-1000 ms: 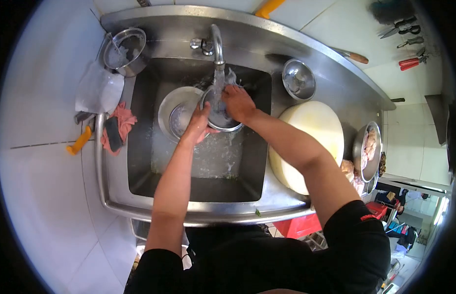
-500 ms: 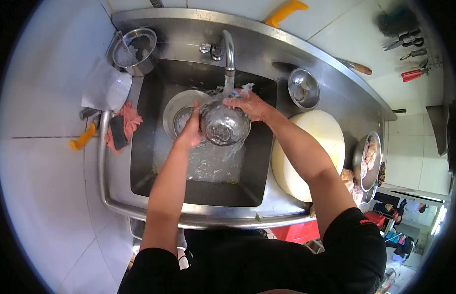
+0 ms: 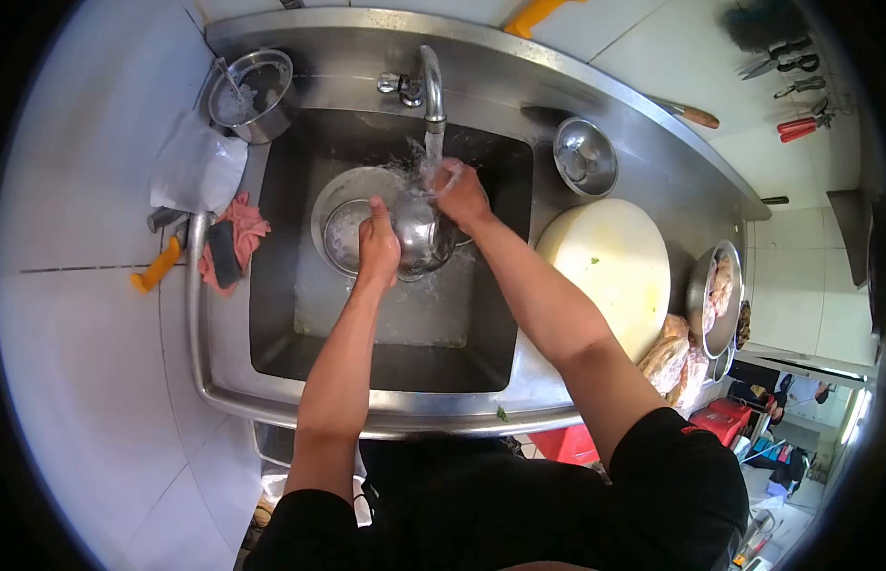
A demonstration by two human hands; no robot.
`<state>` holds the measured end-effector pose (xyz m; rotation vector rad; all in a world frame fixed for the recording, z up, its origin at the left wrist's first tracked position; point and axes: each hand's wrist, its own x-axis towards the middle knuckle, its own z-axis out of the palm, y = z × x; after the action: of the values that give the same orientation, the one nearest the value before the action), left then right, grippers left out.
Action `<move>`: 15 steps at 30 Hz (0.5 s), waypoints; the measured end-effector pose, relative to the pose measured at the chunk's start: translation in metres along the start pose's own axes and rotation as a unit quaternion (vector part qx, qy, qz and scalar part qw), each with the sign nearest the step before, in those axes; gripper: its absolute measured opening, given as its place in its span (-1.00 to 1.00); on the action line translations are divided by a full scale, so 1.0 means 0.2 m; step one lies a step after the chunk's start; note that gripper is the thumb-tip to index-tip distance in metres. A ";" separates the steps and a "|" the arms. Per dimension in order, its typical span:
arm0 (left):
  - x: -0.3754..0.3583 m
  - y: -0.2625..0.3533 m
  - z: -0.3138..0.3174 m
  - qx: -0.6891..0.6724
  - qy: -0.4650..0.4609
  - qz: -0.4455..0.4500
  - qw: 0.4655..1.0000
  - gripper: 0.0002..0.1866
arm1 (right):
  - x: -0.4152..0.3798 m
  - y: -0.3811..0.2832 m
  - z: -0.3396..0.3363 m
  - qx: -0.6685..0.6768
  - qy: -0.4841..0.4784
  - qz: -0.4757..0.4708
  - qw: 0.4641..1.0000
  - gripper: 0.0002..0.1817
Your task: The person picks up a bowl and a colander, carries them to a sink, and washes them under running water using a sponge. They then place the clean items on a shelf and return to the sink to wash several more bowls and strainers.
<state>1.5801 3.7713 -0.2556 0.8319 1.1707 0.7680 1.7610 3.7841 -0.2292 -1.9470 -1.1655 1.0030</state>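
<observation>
bowl (image 3: 419, 238) in sink (image 3: 281, 314) under tap (image 3: 429, 81), between both hands; plate (image 3: 343, 205) left, board (image 3: 610, 271) right of sink

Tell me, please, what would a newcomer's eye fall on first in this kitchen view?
Probably the steel bowl held by both hands, left hand and right hand, under the running tap in the middle of the sink. Next, the big round pale chopping board on the counter to the right.
</observation>
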 end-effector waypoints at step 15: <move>0.04 0.19 0.18 -0.271 0.019 -0.138 0.952 -0.24 | -0.49 -0.10 0.11 -0.152 0.191 -0.358 0.901 -0.73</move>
<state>1.6133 3.7916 -0.2198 0.1916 1.0092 0.8198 1.7039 3.7063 -0.1960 -1.5996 -1.6744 0.0479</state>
